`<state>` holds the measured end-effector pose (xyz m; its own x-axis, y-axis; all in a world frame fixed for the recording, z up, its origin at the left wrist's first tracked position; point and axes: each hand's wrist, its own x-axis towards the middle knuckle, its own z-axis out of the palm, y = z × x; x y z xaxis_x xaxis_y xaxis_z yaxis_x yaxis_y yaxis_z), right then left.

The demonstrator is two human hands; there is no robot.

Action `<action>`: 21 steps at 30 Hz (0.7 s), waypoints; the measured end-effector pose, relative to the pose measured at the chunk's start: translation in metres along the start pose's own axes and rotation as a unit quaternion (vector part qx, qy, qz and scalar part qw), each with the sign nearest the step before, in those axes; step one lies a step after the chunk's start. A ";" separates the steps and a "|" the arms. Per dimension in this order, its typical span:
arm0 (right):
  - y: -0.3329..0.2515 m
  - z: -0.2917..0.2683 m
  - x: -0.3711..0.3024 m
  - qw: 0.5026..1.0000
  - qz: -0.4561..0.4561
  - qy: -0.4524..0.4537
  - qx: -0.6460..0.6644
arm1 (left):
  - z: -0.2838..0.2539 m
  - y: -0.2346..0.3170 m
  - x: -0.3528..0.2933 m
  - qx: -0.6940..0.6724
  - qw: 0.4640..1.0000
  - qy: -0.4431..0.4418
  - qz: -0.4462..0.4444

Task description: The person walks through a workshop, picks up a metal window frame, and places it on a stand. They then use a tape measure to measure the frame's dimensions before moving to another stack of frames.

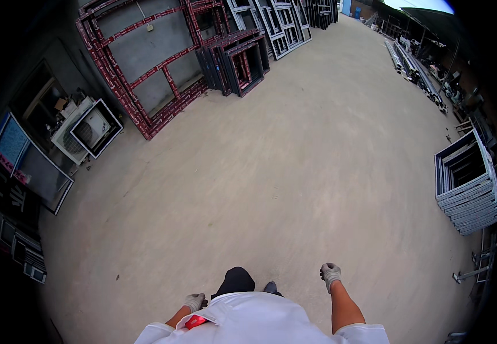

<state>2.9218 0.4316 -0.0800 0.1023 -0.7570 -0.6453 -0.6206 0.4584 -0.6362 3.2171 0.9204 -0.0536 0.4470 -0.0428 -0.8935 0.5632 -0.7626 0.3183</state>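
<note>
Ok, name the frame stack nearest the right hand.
The grey frame stack on the picture's right, its layered edges showing, is nearest the right hand; the dark-and-red frame stack stands farther ahead, by the large red frames.

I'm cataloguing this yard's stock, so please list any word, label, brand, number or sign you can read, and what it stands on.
There is none I can read out reliably.
Large rectangular frames wrapped in red film: repeated pale marks, too small to read.
Dark flat panel with pale strokes at far left: shadowed and distorted, unreadable.
Small bright red item at the white cloth shirt: any print is too small.
</note>
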 end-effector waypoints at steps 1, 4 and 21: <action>-0.032 0.004 0.019 1.000 -0.022 -0.006 0.004 | 0.003 0.022 -0.003 -0.005 1.000 0.002 -0.001; -0.112 0.027 0.069 0.998 -0.065 -0.008 0.004 | 0.017 0.066 0.033 -0.013 0.998 -0.003 0.056; -0.268 0.089 0.203 0.994 0.096 0.043 -0.014 | -0.026 0.630 0.240 -0.065 0.981 -0.015 0.181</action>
<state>3.1782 0.1962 -0.0783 -0.0860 -0.6938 -0.7150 -0.6445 0.5860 -0.4911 3.6971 0.4466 -0.0595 0.6146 -0.3154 -0.7230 0.4564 -0.6053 0.6521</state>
